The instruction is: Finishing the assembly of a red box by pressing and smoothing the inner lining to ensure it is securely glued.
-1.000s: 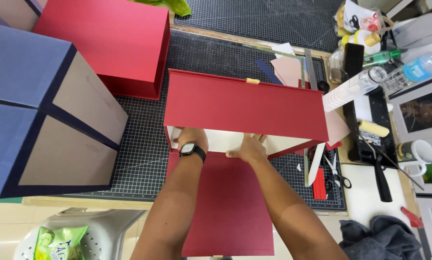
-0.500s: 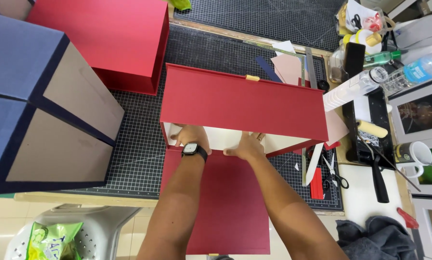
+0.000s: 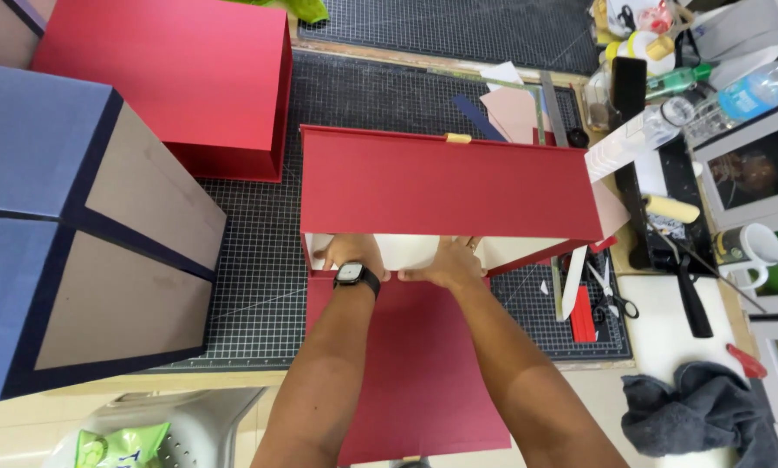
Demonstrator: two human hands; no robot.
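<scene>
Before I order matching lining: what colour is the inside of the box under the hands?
Cream-white inside; head view.

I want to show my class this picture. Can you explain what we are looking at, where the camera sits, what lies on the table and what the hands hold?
The camera sits on a person's head and looks down at their own bare arms. The left hand, with a black wristwatch, and the right hand press inside an open red box, at its pale lining. The box rests on a dark grid cutting mat. Nearby stand a second red box and a large blue box. Scissors, a mug and a dark cloth lie to the right.
</scene>
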